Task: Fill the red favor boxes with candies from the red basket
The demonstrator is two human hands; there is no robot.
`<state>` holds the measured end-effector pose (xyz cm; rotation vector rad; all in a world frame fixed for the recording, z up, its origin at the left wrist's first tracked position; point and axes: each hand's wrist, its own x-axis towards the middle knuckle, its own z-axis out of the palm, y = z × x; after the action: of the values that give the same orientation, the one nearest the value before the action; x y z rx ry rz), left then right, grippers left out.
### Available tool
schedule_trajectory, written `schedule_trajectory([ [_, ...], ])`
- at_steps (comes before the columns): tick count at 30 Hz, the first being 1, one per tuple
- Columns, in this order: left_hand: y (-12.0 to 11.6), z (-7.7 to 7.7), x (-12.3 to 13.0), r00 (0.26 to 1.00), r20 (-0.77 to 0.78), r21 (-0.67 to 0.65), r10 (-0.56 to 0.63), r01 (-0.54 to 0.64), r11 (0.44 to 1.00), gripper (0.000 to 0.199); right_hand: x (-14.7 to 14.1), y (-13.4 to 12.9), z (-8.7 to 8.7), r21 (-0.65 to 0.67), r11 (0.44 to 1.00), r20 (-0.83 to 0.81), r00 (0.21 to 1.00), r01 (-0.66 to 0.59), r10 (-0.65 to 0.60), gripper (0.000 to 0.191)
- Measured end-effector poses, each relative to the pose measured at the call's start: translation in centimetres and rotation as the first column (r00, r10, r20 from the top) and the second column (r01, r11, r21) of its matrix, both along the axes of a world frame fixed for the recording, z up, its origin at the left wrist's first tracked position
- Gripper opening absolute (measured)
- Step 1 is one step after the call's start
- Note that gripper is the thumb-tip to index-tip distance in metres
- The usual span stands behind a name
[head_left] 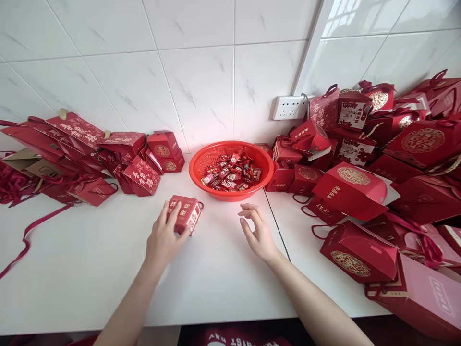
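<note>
My left hand (165, 233) grips a small red gift box (184, 211) with pale lettering on top, its fingers over the top and the thumb at the near side. The box lies tilted on or just above the white table; I cannot tell whether it touches. To its right my right hand (257, 230) hovers with nothing in it, fingers curved and apart. Just beyond both hands stands a red plastic basin (196, 166) with perforated walls. Many red-wrapped candies (234, 173) lie heaped inside it.
Red gift boxes crowd the right side (356, 259) and the left back (142, 175). A dark red ribbon (27, 240) trails across the white table (223, 288) at left. A power strip (291, 107) is fixed to the tiled wall. A seam crosses the table right of my right hand.
</note>
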<state>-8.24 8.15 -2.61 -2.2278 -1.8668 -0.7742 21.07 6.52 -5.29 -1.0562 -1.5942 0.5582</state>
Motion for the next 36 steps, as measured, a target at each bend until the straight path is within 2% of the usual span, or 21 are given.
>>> schedule_trajectory([
  [2,2.3,1.4,-2.5,0.997,0.063,-0.08,0.042,-0.037,0.996,0.063,0.0,0.1,-0.1,0.005,1.0,-0.025,1.0,-0.002,0.002,0.016],
  [3,3.6,2.6,-3.6,0.994,0.104,-0.063,0.034,-0.027,0.998,0.059,-0.1,0.2,-0.2,0.01,1.0,-0.041,0.999,-0.006,0.006,0.019],
  [6,8.2,7.4,-5.8,0.981,0.191,0.187,0.037,-0.073,0.98,0.049,-0.2,0.4,-0.4,0.005,1.0,-0.073,0.997,-0.017,0.018,0.028],
  [8,11.9,11.2,-6.5,0.98,0.192,0.306,0.051,-0.109,0.946,0.052,-0.2,0.5,-0.5,-0.009,1.0,-0.078,0.997,-0.022,0.022,0.03],
  [11,18.1,16.2,-7.0,0.958,0.266,0.328,0.108,-0.195,0.924,0.053,-0.2,0.5,-0.5,-0.03,0.999,-0.075,0.997,-0.03,0.028,0.03],
  [14,23.9,19.0,-7.1,0.952,0.298,0.309,0.073,-0.169,0.936,0.06,-0.1,0.7,-0.5,-0.075,0.997,-0.058,0.998,-0.025,0.021,0.028],
  [17,28.4,19.6,-7.1,0.968,0.244,0.304,0.051,-0.127,0.944,0.062,0.1,0.9,-0.5,-0.118,0.993,-0.019,0.999,-0.031,0.029,0.026],
  [21,31.7,17.8,-6.9,0.989,0.131,0.211,0.066,-0.093,0.973,0.059,0.4,1.2,-0.6,-0.156,0.987,0.028,0.999,-0.037,0.042,0.023],
  [24,32.7,16.5,-6.8,0.988,0.118,0.17,0.096,-0.116,0.979,0.057,0.5,1.3,-0.8,-0.18,0.983,0.034,0.998,-0.039,0.046,0.022],
  [26,33.0,16.2,-7.0,0.988,0.106,0.148,0.116,-0.131,0.98,0.058,0.4,1.3,-0.8,-0.196,0.98,0.037,0.998,-0.042,0.051,0.022],
  [36,33.5,17.6,-8.8,0.988,0.057,0.007,0.144,-0.145,0.989,0.068,0.3,1.1,-0.6,-0.242,0.967,0.034,0.995,-0.078,0.088,0.024],
])
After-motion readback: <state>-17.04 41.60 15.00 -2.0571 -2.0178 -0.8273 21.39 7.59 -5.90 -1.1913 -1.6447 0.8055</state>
